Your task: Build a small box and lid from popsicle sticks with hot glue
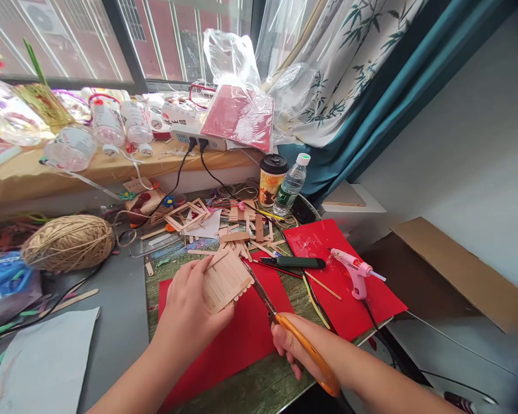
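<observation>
Matt wooden stick panel (225,280), orange plastic-handled scissors (285,322)

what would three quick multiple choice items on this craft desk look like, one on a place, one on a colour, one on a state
1. Where does the pink glue gun lie?
A. on the red sheet at the right
B. on the windowsill
C. on the ball of twine

2. What colour are the handles of the scissors?
A. blue
B. orange
C. black

3. How does the left hand stand to the panel of wooden sticks?
A. apart from it
B. pressing it flat on the table
C. holding it up by one edge

Answers:
1 A, the gun rests on the red sheet beside the black-handled knife.
2 B, the handles in the right hand are orange.
3 C, fingers and thumb grip the panel's left edge while the scissor blades meet its right side.
</observation>
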`<state>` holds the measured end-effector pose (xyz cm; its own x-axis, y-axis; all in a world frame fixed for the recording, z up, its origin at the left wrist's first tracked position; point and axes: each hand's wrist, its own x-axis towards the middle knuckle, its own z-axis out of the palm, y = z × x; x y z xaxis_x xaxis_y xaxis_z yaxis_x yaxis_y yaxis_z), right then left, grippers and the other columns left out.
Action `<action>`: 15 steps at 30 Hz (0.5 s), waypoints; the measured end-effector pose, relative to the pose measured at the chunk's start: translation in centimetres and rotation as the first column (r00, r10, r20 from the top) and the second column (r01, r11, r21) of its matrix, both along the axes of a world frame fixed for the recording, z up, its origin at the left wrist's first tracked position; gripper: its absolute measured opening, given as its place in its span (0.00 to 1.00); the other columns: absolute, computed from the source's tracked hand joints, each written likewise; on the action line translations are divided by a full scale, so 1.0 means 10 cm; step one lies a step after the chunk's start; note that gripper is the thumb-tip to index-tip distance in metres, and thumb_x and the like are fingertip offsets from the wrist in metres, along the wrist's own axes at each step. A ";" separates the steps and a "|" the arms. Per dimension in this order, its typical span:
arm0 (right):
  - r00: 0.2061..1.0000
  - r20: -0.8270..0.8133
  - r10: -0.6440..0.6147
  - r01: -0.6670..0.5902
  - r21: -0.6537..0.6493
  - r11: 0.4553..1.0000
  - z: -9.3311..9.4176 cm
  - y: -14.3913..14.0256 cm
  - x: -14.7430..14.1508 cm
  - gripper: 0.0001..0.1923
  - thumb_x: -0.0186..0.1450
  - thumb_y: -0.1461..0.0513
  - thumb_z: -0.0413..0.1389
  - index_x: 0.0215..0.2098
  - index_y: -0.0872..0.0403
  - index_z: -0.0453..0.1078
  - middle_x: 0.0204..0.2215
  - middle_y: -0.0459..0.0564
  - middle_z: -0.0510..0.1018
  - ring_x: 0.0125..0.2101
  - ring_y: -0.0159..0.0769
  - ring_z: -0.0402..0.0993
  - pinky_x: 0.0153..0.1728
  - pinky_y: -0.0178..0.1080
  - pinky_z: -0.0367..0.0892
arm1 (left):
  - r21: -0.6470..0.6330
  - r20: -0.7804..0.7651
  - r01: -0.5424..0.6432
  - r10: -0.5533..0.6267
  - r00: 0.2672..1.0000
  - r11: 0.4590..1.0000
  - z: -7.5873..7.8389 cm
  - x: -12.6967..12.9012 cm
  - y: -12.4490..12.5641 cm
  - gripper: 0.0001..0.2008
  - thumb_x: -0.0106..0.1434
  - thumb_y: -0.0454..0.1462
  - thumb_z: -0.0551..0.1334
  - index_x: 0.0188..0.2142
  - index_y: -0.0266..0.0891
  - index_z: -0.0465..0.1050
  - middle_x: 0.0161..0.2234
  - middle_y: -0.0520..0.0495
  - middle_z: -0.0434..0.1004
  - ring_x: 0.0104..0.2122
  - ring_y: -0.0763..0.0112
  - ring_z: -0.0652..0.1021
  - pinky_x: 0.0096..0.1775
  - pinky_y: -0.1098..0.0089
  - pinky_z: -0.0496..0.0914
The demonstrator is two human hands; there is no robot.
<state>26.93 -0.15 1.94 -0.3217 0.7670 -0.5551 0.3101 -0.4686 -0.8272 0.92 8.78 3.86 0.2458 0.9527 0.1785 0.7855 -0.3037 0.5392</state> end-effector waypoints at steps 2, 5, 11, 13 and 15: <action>0.999 0.048 0.011 -0.012 0.021 1.000 -0.01 -0.01 -0.02 0.35 0.65 0.30 0.47 0.34 0.53 0.62 0.24 0.38 0.63 0.17 0.24 0.63 0.21 0.31 0.63 | -0.008 -0.006 -0.005 0.005 1.000 1.000 0.00 0.00 0.00 0.39 0.57 0.41 0.67 0.65 0.44 0.57 0.60 0.39 0.66 0.61 0.46 0.69 0.61 0.47 0.67; 0.998 -0.051 -0.020 0.017 -0.055 0.998 0.01 0.00 -0.03 0.35 0.66 0.29 0.45 0.33 0.52 0.60 0.23 0.39 0.62 0.17 0.24 0.62 0.20 0.30 0.62 | -0.021 0.002 0.001 -0.001 1.000 1.000 0.00 -0.01 0.00 0.39 0.57 0.42 0.67 0.66 0.45 0.57 0.60 0.39 0.66 0.61 0.45 0.69 0.60 0.47 0.67; 0.917 -0.393 -0.068 -0.005 -0.181 0.983 0.03 0.04 0.04 0.37 0.62 0.28 0.49 0.35 0.53 0.61 0.28 0.42 0.66 0.20 0.24 0.60 0.19 0.30 0.67 | -0.083 0.053 0.008 -0.004 0.999 0.997 -0.05 -0.04 0.04 0.39 0.59 0.42 0.67 0.67 0.46 0.56 0.62 0.40 0.65 0.62 0.46 0.69 0.61 0.48 0.68; 0.887 -0.458 -0.055 -0.050 -0.214 0.976 0.01 0.05 0.08 0.40 0.59 0.26 0.48 0.35 0.53 0.61 0.28 0.44 0.68 0.21 0.25 0.61 0.19 0.31 0.68 | -0.087 0.071 0.007 -0.001 0.997 0.996 -0.06 -0.06 0.07 0.39 0.59 0.43 0.67 0.67 0.46 0.56 0.62 0.39 0.65 0.62 0.47 0.68 0.61 0.48 0.67; 0.879 -0.476 -0.032 -0.079 -0.213 0.974 0.01 0.06 0.10 0.41 0.59 0.25 0.48 0.37 0.54 0.63 0.30 0.47 0.70 0.23 0.27 0.65 0.21 0.31 0.70 | -0.081 0.077 0.004 0.002 0.997 0.997 -0.07 -0.06 0.09 0.38 0.60 0.44 0.67 0.67 0.45 0.56 0.61 0.39 0.65 0.63 0.46 0.68 0.62 0.47 0.66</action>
<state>27.91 0.49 2.06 -0.6046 0.6324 -0.4843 -0.0789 -0.6526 -0.7536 0.31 9.67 3.19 0.2352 0.9646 0.1196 0.7405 -0.2575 0.6208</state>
